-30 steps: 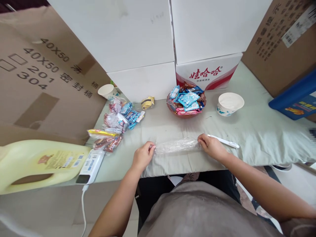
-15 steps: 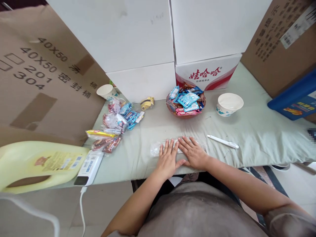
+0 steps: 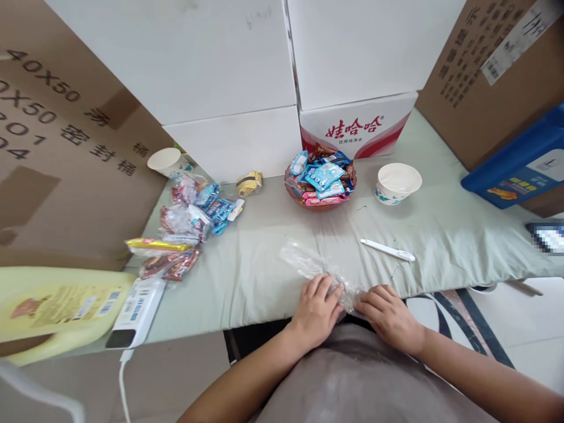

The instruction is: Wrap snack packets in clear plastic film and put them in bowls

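A crumpled clear plastic bag (image 3: 308,264) lies on the pale green cloth (image 3: 264,258) at the table's near edge. My left hand (image 3: 316,305) rests on the bag's near end with its fingers curled over the plastic. My right hand (image 3: 388,311) pinches the same end from the right, at the table edge. The bag's far end points up and to the left, free of both hands.
A white pen (image 3: 388,249) lies right of the bag. Behind stand a bowl of wrapped sweets (image 3: 320,179), a paper bowl (image 3: 396,183), a paper cup (image 3: 166,162) and loose snack packets (image 3: 189,217). A yellow jug (image 3: 57,305) and a power bank (image 3: 136,305) sit at left. Boxes wall the back.
Both hands have pulled back from flat on the middle of the bag to its near end at the table edge. The bag now lies slanted instead of sideways.
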### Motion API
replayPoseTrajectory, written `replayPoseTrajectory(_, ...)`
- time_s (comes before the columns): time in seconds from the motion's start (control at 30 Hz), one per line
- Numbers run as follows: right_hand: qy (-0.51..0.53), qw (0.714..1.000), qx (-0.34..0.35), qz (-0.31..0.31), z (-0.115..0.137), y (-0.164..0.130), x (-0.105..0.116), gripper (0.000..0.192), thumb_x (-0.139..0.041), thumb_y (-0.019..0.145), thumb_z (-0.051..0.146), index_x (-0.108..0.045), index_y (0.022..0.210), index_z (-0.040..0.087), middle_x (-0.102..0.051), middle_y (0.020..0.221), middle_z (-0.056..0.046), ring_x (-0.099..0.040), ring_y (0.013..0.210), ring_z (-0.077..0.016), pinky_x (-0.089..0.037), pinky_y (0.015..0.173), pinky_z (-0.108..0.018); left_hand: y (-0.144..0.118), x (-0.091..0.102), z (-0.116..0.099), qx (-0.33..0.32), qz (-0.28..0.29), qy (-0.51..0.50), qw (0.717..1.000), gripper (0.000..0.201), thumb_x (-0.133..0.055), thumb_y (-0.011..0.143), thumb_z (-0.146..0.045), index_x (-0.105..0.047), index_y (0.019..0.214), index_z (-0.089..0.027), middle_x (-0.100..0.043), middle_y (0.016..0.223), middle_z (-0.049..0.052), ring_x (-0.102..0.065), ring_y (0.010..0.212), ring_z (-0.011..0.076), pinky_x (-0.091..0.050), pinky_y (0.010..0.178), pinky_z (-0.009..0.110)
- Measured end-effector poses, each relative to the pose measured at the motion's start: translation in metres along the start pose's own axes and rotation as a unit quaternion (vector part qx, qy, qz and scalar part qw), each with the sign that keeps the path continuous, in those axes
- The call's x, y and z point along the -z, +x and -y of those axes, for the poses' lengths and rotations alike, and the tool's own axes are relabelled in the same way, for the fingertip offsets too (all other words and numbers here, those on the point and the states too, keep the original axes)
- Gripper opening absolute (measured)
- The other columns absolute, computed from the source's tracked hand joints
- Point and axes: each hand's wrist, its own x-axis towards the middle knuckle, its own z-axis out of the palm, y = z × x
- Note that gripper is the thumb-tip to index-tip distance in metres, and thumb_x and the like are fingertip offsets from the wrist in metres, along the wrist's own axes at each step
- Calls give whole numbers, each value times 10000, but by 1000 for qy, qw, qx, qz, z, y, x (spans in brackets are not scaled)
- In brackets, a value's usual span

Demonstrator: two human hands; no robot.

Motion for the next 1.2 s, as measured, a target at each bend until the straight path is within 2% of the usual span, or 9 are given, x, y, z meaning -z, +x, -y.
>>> replayPoseTrajectory(0.17, 124, 989, 74, 38, 11, 8, 35, 309, -389, 875, 70, -632, 1020, 193, -647, 884, -57, -565, 870, -189, -412, 903, -409, 5, -5, 5, -138, 44, -86, 986, 427, -521, 920, -445, -539, 1294, -241, -462, 1432, 127, -353, 1379, 310, -294, 1117, 544)
replayPoseTrajectory(0.27, 191, 974, 71, 98, 4, 28, 59, 358, -415, 846, 52, -604, 1119, 188, -670, 905, -53, -601, 841, -168, -459, 803, -322, 5, 0, 12, -154, 74, -153, 973, 561, -555, 888, -502, -453, 1365, -224, -528, 1377, 128, -368, 1384, 309, -254, 1146, 549)
replayPoseTrajectory(0.4, 228, 969, -48, 79, -21, 75, 65, 297, -452, 898, 129, -582, 1158, 189, -701, 1010, -70, -655, 891, -165, -476, 767, -273, 5, 0, 15, -106, 66, -242, 962, 856, -612, 854, -383, -96, 1515, -212, -590, 1312, 129, -476, 1308, 288, -281, 1134, 552)
replayPoseTrajectory(0.53, 145, 969, -185, 74, -42, 122, 34, 259, -527, 888, 160, -582, 1139, 184, -721, 979, -47, -675, 884, -170, -465, 752, -253, 4, -4, 17, -75, 49, -296, 951, 1050, -631, 830, -277, 170, 1505, -202, -616, 1280, 131, -439, 1336, 303, -316, 1100, 571)
replayPoseTrajectory(0.6, 75, 969, -224, 76, -45, 134, 15, 241, -540, 900, 193, -584, 1137, 191, -719, 1001, -42, -674, 897, -176, -451, 738, -247, 4, -3, 17, -60, 56, -300, 950, 1008, -636, 824, -269, 90, 1522, -217, -550, 1357, 153, -434, 1336, 313, -341, 1087, 563)
replayPoseTrajectory(0.7, 21, 967, -246, 67, -43, 139, -7, 232, -491, 944, 233, -573, 1155, 183, -701, 1058, -63, -669, 893, -184, -432, 713, -254, 7, 1, 17, -47, 61, -292, 953, 827, -637, 820, -279, -172, 1503, -231, -510, 1388, 149, -478, 1285, 304, -380, 1073, 540)
replayPoseTrajectory(0.93, -55, 964, -253, 58, -34, 133, -25, 308, -320, 1009, 281, -570, 1151, 170, -658, 1070, -117, -648, 830, -196, -367, 616, -268, 7, 1, 9, -60, 35, -231, 970, 451, -624, 824, -252, -520, 1261, -219, -582, 1259, 108, -490, 1248, 279, -397, 1084, 520)
replayPoseTrajectory(1.13, -98, 966, -234, 59, -30, 134, -32, 298, -315, 999, 256, -569, 1120, 160, -634, 1001, -112, -627, 754, -189, -325, 562, -274, 11, 5, 9, -4, -146, -145, 979, 293, -521, 899, -248, -561, 1182, -183, -535, 1133, 124, -539, 1084, 243, -509, 919, 433)
replayPoseTrajectory(1.2, -106, 967, -225, 58, -29, 134, -33, 286, -325, 993, 250, -574, 1101, 161, -627, 983, -107, -616, 735, -189, -327, 557, -278, 21, 6, 16, -39, -151, -127, 979, 240, -493, 923, -264, -585, 1128, -181, -562, 1107, 114, -529, 1117, 254, -482, 949, 446)
